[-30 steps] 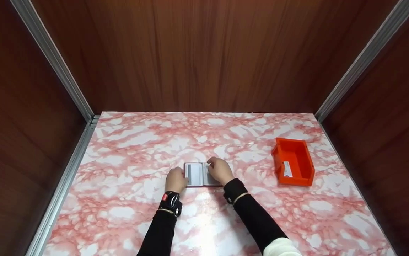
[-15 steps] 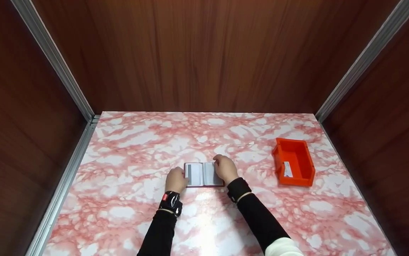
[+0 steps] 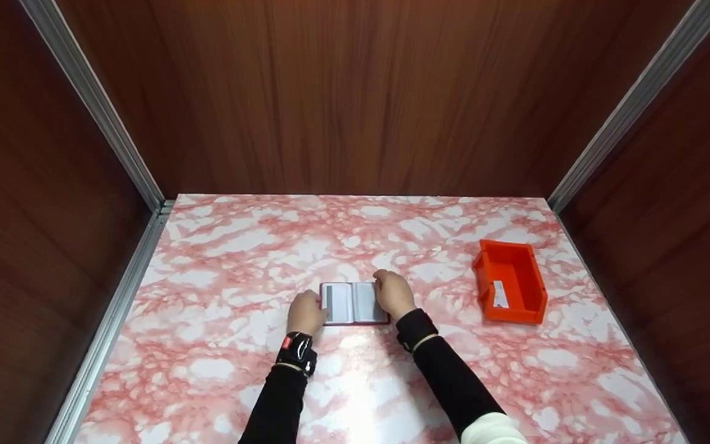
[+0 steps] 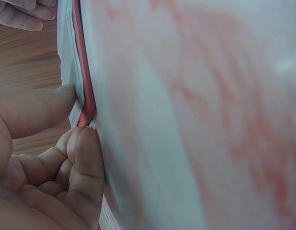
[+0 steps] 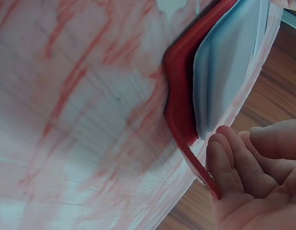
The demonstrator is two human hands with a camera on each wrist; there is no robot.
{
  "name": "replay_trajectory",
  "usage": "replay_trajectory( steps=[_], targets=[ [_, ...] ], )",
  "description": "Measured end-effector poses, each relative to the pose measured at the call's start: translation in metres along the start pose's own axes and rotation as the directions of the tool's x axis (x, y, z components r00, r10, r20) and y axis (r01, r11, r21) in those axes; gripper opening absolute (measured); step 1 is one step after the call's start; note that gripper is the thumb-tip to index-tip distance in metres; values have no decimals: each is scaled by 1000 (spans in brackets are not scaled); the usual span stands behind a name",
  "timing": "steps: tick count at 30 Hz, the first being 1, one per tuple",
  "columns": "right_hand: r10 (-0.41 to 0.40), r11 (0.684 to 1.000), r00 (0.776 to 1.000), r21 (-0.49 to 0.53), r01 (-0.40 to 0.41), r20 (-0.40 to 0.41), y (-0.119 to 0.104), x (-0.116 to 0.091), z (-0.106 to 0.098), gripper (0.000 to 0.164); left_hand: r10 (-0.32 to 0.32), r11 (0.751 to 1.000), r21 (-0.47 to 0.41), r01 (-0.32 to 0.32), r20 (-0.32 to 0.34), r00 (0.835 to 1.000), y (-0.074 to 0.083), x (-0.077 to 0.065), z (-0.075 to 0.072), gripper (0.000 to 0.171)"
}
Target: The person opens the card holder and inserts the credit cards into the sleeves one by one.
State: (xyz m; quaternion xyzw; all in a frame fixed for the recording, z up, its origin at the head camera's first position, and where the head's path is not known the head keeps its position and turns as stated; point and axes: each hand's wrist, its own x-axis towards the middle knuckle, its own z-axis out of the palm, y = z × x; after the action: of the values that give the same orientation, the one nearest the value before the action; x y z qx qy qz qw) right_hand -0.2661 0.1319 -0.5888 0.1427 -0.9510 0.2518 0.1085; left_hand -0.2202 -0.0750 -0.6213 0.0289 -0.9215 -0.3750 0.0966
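Note:
An opened card holder (image 3: 353,303) with a red cover and clear plastic sleeves lies on the marbled table in the head view. My left hand (image 3: 306,312) pinches its left edge. In the left wrist view, the thumb (image 4: 40,108) presses on the sleeves while curled fingers sit against the red edge. My right hand (image 3: 395,294) is at the right edge of the holder. Its loosely bent fingers (image 5: 239,167) touch the lifted red cover (image 5: 184,110) in the right wrist view, with the thumb held apart. The hand partly hides the right page.
An orange bin (image 3: 512,282) with a white label stands on the right side of the table (image 3: 237,246). Brown wood-grain panels (image 3: 355,98) with grey metal corner rails (image 3: 92,105) enclose the back and sides.
My right hand has moved from near the holder's spine rightward to its right edge, uncovering most of the right page. The left hand has stayed at the left edge.

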Motion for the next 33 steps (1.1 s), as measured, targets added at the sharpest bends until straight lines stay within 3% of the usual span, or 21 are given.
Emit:
replay_trajectory(
  steps=[24,33],
  targets=[
    [-96,992,995,-75,97,16,-1,-6,2,14,7,1000,4,-7,-9,1000,4,-3,-3,16],
    [-69,995,997,-70,70,22,-1,-9,4,14,1,1000,5,-1,-3,1000,5,-3,-4,18]
  ],
)
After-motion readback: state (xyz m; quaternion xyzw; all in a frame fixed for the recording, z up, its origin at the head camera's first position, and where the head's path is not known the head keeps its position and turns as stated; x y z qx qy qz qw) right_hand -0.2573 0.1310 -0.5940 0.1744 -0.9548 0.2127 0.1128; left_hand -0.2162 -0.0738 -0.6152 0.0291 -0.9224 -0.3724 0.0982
